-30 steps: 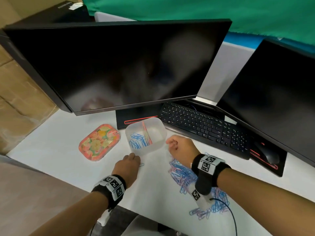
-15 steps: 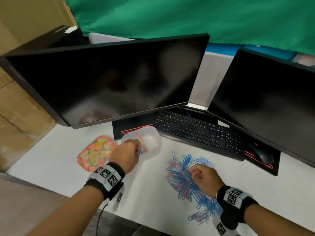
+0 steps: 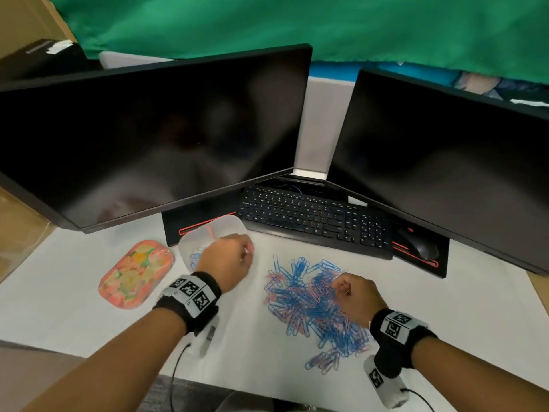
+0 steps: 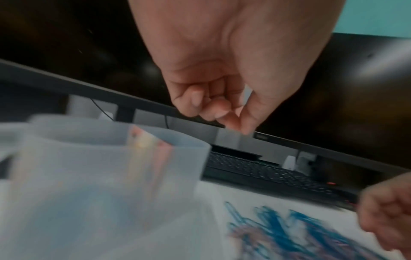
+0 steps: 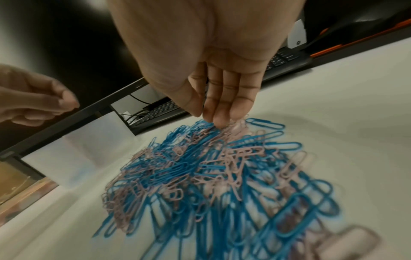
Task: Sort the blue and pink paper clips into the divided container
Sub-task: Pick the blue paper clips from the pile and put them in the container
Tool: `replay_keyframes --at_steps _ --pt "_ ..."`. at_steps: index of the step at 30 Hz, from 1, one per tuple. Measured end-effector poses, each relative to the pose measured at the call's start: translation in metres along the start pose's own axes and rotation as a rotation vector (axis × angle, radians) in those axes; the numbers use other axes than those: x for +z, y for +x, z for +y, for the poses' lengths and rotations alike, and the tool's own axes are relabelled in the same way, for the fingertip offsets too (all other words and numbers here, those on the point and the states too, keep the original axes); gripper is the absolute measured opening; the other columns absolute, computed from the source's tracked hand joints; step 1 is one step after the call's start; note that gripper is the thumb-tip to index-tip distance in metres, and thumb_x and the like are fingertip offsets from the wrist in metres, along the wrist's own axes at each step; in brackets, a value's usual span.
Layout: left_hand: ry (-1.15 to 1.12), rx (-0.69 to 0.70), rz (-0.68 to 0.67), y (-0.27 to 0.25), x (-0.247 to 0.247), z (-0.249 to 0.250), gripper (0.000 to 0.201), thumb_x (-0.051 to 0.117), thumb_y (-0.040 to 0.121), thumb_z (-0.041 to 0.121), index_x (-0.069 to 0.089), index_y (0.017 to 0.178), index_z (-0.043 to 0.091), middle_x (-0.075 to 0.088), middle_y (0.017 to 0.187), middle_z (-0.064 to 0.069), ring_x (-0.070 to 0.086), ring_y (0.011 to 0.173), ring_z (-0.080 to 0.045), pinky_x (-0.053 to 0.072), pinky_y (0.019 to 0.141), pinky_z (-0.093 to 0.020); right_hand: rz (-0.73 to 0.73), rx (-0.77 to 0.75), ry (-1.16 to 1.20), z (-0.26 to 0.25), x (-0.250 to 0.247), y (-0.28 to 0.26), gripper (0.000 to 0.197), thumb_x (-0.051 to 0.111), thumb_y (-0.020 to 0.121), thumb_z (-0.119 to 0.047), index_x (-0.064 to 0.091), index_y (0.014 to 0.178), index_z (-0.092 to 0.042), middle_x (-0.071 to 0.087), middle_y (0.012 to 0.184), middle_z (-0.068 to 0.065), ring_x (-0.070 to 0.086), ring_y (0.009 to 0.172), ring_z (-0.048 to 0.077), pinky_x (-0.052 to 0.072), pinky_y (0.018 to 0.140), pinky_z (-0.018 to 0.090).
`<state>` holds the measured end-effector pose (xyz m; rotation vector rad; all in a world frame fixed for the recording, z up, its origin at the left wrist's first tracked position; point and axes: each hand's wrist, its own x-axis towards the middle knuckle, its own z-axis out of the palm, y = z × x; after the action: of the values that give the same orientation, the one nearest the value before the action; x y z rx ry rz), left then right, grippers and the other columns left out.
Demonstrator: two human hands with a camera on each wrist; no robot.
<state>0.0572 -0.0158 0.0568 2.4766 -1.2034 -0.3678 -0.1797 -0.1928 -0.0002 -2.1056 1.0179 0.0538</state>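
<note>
A mixed pile of blue and pink paper clips lies on the white desk. My right hand is over its far right part, its straight fingertips touching the clips and the thumb beside the index finger. The translucent divided container stands left of the pile, with blue clips in its left compartment. Above its near right part hovers my left hand, fingers curled. No clip shows in it.
A floral tray lies left of the container. The black keyboard and mouse sit just behind the pile under two dark monitors. The desk's front edge runs near my forearms.
My left hand went from the desk up over the container and drifted right. My right hand left the container's side, came back to the pile and now touches it.
</note>
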Motion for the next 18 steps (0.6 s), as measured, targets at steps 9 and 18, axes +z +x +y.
replay_keyframes --at_steps 9,18 --pt "0.074 -0.215 -0.263 0.041 0.066 0.042 0.018 0.053 0.088 0.022 0.067 0.093 0.013 0.070 0.094 -0.010 0.065 0.086 -0.029 0.051 0.072 -0.032 0.118 0.041 -0.135 0.004 -0.023 0.040 0.025 0.048 0.083 -0.001 0.069 0.087 -0.014 0.070 0.089 0.005 0.062 0.081 0.021 0.047 0.077 0.023" --pt "0.163 -0.334 -0.331 0.058 0.087 0.038 0.023 0.053 0.094 0.020 0.060 0.108 0.004 0.066 0.110 -0.015 0.063 0.099 -0.032 0.045 0.072 -0.032 -0.043 -0.092 -0.324 -0.009 -0.011 0.075 0.026 0.051 0.087 -0.002 0.060 0.108 -0.015 0.065 0.108 0.006 0.063 0.092 0.022 0.054 0.083 0.033"
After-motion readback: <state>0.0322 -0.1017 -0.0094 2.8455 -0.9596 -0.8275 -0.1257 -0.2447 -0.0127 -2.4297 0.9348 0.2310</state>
